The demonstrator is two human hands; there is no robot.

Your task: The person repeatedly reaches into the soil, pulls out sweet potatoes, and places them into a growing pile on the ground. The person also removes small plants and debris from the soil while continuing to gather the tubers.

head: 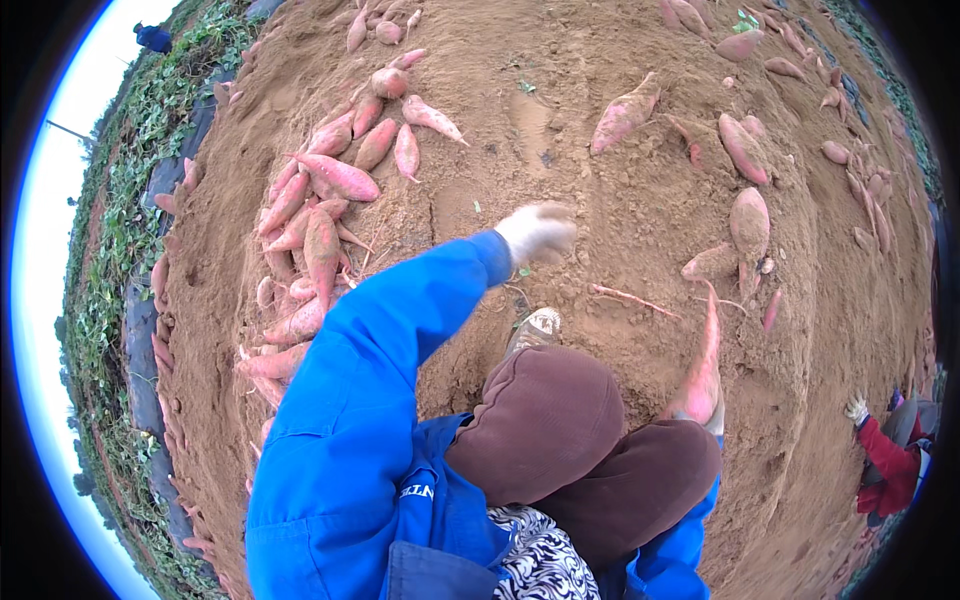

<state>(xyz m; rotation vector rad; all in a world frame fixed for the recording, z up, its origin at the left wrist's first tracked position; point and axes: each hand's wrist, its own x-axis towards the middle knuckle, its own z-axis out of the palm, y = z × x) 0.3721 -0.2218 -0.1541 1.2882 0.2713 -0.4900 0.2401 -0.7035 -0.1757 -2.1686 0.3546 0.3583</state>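
My left hand (536, 232), in a pale glove and blurred, reaches over the bare soil with nothing visible in it. Its fingers point right, slightly apart. To its left lies a long heap of pink sweet potatoes (321, 244), some caked with soil. Beside my right knee, my right hand (717, 421) grips the thick end of a large sweet potato (701, 382), whose thin root tip points away from me. Most of that gloved hand is hidden behind the knee and the sweet potato. A thin root (636, 298) lies on the ground between both hands.
Ahead to the right lie loose sweet potatoes (750, 225), with a larger one (626, 114) farther off. My shoe (537, 327) stands on the soil. A person in a red sleeve (889, 457) crouches at far right. Green vines (112, 247) and dark plastic film (142, 360) border the left.
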